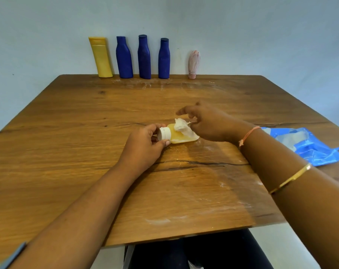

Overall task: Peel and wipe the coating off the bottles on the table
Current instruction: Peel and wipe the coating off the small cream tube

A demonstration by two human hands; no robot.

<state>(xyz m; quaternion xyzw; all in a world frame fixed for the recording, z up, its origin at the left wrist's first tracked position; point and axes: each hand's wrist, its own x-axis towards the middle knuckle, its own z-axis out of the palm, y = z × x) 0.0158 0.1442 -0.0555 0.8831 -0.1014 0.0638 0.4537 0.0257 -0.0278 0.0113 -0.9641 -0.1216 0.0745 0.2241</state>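
Left hand (145, 144) gripping round white cap (164, 133), right hand (209, 123) pinching crumpled coating (182, 127)

I see a brown wooden bench (67, 123). Along its far edge stand a tall yellow plastic bottle (101, 57), three dark blue bottles (144, 57) and a small pinkish bottle (193, 64). Mid-bench lies a small amber white-capped bottle (181, 138), its white coating (181, 126) lifted; at right, a crumpled blue plastic bag (310, 148).

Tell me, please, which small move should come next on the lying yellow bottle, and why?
Probably the right hand should pull the white coating farther off, away from the cap. A loose flap is lifted from the yellow bottle, one end is not yet off, and the left hand grips the cap to steady it.
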